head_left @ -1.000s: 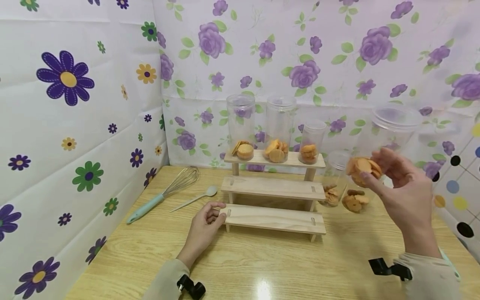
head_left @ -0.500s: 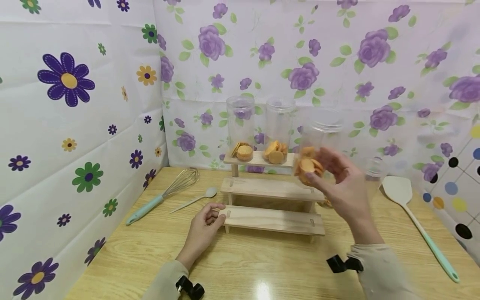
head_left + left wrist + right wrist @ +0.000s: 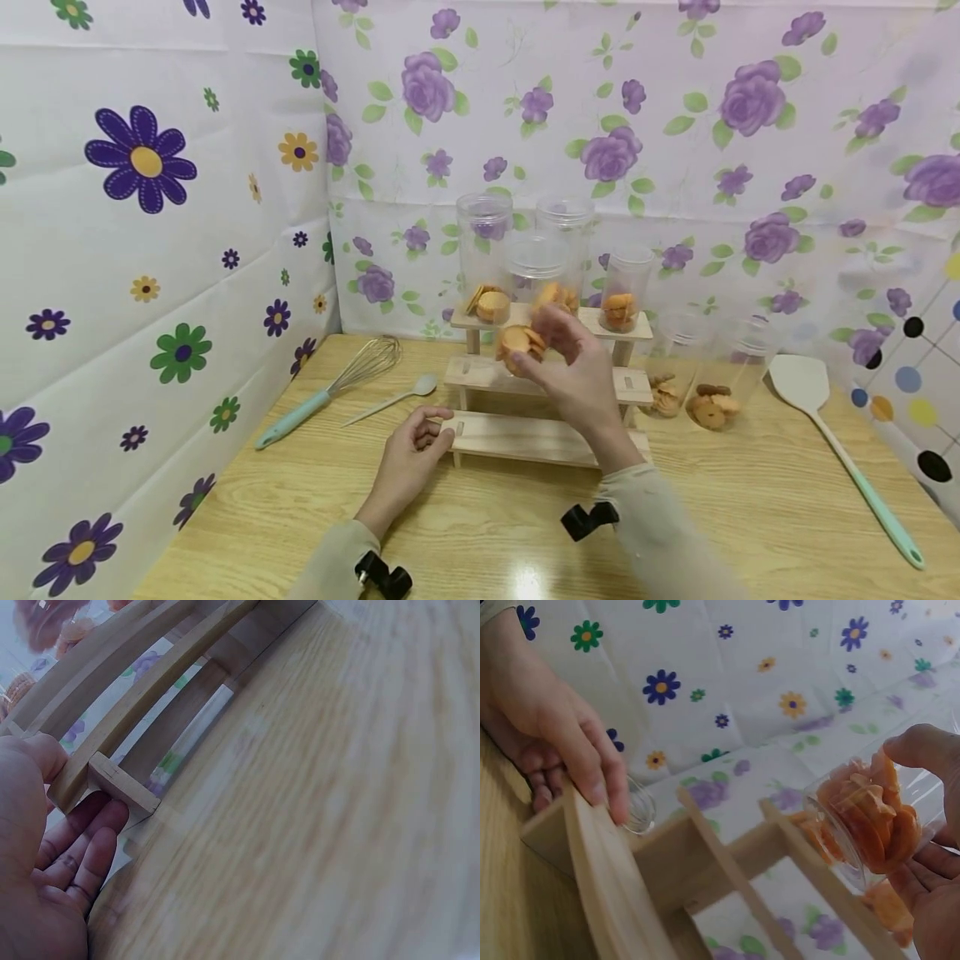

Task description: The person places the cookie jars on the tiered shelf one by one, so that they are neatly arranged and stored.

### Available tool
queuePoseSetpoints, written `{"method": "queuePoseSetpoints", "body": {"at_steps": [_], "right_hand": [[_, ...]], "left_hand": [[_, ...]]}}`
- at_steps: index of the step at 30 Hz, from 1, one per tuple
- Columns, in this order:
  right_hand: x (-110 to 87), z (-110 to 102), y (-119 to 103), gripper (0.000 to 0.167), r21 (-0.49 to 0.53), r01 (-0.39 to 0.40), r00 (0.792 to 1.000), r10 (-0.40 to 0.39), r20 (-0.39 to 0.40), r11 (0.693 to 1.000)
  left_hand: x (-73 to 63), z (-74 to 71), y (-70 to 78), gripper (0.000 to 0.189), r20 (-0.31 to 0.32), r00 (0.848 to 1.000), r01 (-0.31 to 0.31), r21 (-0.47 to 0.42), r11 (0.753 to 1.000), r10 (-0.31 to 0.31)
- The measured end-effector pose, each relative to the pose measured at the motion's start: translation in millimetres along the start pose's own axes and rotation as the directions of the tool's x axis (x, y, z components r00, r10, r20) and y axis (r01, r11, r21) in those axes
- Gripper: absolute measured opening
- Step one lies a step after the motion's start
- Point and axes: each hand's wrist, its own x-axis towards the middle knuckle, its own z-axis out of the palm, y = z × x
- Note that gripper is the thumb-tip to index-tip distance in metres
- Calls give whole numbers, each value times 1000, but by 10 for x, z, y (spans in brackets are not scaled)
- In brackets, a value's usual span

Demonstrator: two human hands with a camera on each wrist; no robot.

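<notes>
1. Wooden stand [image 3: 510,433]: our left hand [image 3: 408,454] pinched its eight-o'clock corner between thumb and fingers.
2. Clear jar [image 3: 529,292], cookies [image 3: 516,345] inside: our right hand [image 3: 576,375] gripped it, at one o'clock from our left.

A clear jar of cookies [image 3: 527,315] is held by the right hand [image 3: 576,368] in front of a tiered wooden stand [image 3: 480,375], whose lowest tier [image 3: 517,437] is gripped by the left hand [image 3: 411,450]; three similar jars [image 3: 627,287] are carried by the top tier [image 3: 590,318].

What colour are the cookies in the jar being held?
The cookies are orange; the right wrist view shows them best.
</notes>
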Motion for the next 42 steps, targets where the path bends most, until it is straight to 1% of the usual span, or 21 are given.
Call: {"method": "queuePoseSetpoints", "body": {"at_steps": [4, 8, 18, 22, 27, 33, 42], "right_hand": [[-1, 210, 74, 71, 21, -40, 999, 40, -8, 999], [-1, 372, 138, 72, 21, -66, 998, 66, -12, 998], [-22, 626, 246, 70, 30, -107, 993, 108, -40, 994], [-41, 696, 299, 72, 5, -131, 990, 131, -46, 991], [-69, 754, 339, 72, -34, -129, 990, 127, -56, 991], [-61, 761, 333, 69, -91, -138, 988, 130, -81, 986], [-43, 797, 338, 66, -120, -151, 986, 140, -93, 981]], "left_hand": [[-1, 0, 12, 23, -1, 1000, 1, 6, 1000, -1], [4, -2, 17, 23, -4, 1000, 9, 12, 1000, -9], [-8, -8, 28, 24, -6, 1000, -10, -7, 1000, 9], [-12, -5, 40, 24, -7, 1000, -14, -16, 1000, 14], [-8, -6, 33, 23, 0, 1000, -8, -21, 1000, 8], [-2, 11, 28, 22, 3, 1000, -15, -23, 1000, 15], [3, -3, 2, 23, 2, 1000, -17, -4, 1000, 17]]}}
